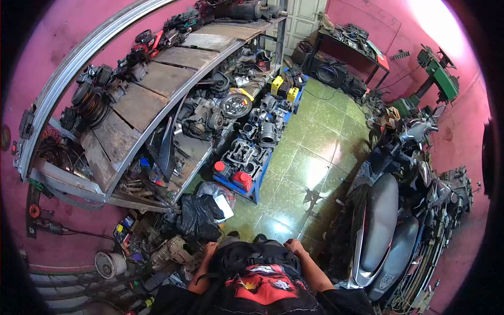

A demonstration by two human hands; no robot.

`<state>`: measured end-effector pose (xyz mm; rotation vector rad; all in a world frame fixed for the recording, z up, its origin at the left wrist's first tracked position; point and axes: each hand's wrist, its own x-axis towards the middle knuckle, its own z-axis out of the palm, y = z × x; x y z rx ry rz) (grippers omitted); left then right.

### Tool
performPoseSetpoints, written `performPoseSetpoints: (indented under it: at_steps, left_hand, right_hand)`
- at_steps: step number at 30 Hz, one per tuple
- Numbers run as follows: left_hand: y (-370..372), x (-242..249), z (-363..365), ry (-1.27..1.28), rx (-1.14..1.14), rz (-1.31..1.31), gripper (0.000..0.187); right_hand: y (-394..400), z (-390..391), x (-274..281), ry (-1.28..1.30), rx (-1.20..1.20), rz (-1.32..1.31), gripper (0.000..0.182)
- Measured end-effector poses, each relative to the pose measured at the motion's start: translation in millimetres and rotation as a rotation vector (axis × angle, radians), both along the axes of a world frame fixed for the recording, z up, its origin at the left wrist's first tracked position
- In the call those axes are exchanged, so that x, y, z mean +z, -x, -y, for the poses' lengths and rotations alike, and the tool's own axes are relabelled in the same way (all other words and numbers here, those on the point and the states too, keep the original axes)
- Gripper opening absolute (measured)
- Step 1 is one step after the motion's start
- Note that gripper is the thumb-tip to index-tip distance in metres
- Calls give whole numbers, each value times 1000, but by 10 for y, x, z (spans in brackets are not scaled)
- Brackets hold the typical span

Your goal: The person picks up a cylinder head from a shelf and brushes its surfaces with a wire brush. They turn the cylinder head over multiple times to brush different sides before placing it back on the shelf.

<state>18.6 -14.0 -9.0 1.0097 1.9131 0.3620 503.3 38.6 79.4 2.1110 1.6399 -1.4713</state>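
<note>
My left hand (210, 249) hangs low beside my body with its fingers curled. A black plastic bag (199, 216) lies on the floor just past it, with a greasy engine casing (172, 252) to its left. My right hand (294, 245) is also curled, held at my other side above the green tiled floor (294, 181). Nothing shows sticking out of either fist. Neither hand appears to touch any of the parts around me.
A long workbench (149, 86) loaded with parts runs along the left. Beside it stands a low blue rack (242, 195) with engine blocks. Motorcycles with a grey seat (380, 220) line the right. A green drill press (438, 79) and a black table (344, 47) stand farther back.
</note>
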Motion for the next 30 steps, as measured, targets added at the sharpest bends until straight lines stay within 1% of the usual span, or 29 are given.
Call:
performPoseSetpoints:
  at_steps: [1, 2, 4, 5, 7, 8, 9, 10, 11, 12, 13, 15, 17, 18, 19, 20, 21, 22, 23, 24, 25, 26, 27, 28, 29, 30]
  left_hand:
    - [-51, -20, 39, -72, -4, 33, 36]
    - [-102, 10, 64, -65, 2, 31, 36]
    - [-282, 135, 137, -84, 79, -112, 36]
    - [-320, 101, 185, -74, 84, -110, 36]
    - [-323, -53, 234, 23, 130, -52, 38]
    - [-330, -138, 290, -221, 83, -20, 41]
    - [-378, -37, 285, -213, 85, -21, 41]
    - [-420, 212, 255, -227, 23, -47, 41]
    - [-486, 214, 219, -243, -40, -71, 41]
    - [-518, 289, 340, -262, -105, -94, 41]
    - [-604, 242, 183, -281, -172, -116, 41]
    - [-651, 269, 195, -317, -313, -156, 42]
    - [-709, 256, -132, -350, -471, -188, 42]
    - [-677, 354, 139, -343, -482, -179, 42]
    - [-652, 243, -39, -136, -366, -80, 42]
    - [-753, -43, -453, 71, -249, 14, 42]
    - [-725, 97, -327, 82, -256, 21, 42]
    - [-705, -300, -497, 2, -205, -14, 42]
    - [-714, -117, -732, -80, -152, -50, 41]
    - [-690, -187, -927, -76, -153, -47, 41]
    - [-643, -307, -1115, -14, -69, -4, 39]
    - [-655, -372, -1229, 54, 16, 40, 36]
    - [-707, -261, -1367, -59, 96, -69, 30]
    - [-765, 42, -1568, -171, 178, -181, 25]
    - [-820, 355, -1749, -198, 226, -297, 17]
    - [-849, 519, -1895, -168, 346, -315, 15]
  right_hand:
    - [-44, -18, -20, -24, 9, 4, 43]
    - [-92, -45, -85, -17, 14, 2, 43]
    - [-247, -37, -200, -56, 55, -14, 41]
    - [-284, -71, -161, -46, 60, -13, 41]
    - [-320, -162, -36, 39, 55, 29, 38]
    - [-358, -125, -56, -9, -38, -21, 37]
    - [-379, -120, -65, 0, -36, -22, 37]
    - [-405, -126, -75, -26, -24, -18, 36]
    - [-424, -158, -67, -53, -14, -14, 36]
    - [-432, -199, -62, -14, -27, -7, 37]
    - [-453, -235, -52, -9, -32, -4, 37]
    - [-501, -285, -122, -23, -76, -30, 37]
    - [-604, -452, -181, -8, -95, -3, 37]
    - [-657, -531, -161, -1, -90, 19, 37]
    - [-717, -600, -132, 10, -100, 25, 37]
    - [-761, -700, -58, -2, -120, 30, 38]
    - [-807, -799, -6, -13, -138, 36, 38]
    - [-850, -902, 38, -39, -142, 37, 39]
    - [-859, -1023, 96, -31, -144, 41, 39]
    - [-856, -1171, 190, -46, -148, 60, 39]
    - [-851, -1332, 301, -60, -151, 79, 38]
    - [-832, -1502, 413, 43, -225, 77, 36]
    - [-818, -1632, 453, 52, -222, 83, 36]
    - [-828, -1737, 459, -45, -197, 113, 35]
    - [-869, -1820, 448, -143, -170, 140, 34]
    - [-935, -1913, 360, -149, -173, 155, 35]
